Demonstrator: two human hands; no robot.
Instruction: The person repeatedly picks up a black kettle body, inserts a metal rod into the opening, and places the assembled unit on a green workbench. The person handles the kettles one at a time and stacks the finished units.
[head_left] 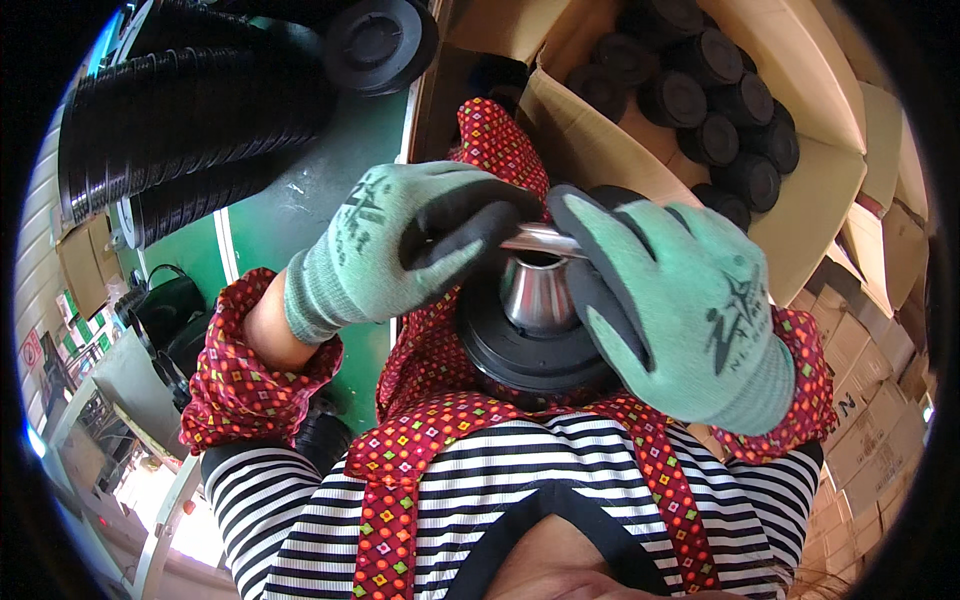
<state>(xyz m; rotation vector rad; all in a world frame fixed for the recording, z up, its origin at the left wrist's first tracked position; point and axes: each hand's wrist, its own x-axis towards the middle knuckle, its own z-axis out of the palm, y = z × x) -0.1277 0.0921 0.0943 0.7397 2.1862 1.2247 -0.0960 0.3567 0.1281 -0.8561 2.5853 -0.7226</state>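
A black round base (520, 358) sits against my lap, with a shiny metal cone-shaped neck (540, 298) rising from its middle. Just over the neck's open top is a shiny metal piece (540, 238), seen as a narrow curved band; its full shape is hidden by my fingers. My left hand (420, 235), in a green glove with dark fingertips, pinches the left end of this band. From the other side, my right hand (670, 300), gloved alike, closes on its right end with the thumb lying along the base's right side.
An open cardboard box (800, 215) at the far right holds several black round parts (712, 138). Long stacks of black discs (190, 130) lie on a green table (330, 180) to the left, near a single black disc (375, 45). Stacked cartons (865, 430) stand at right.
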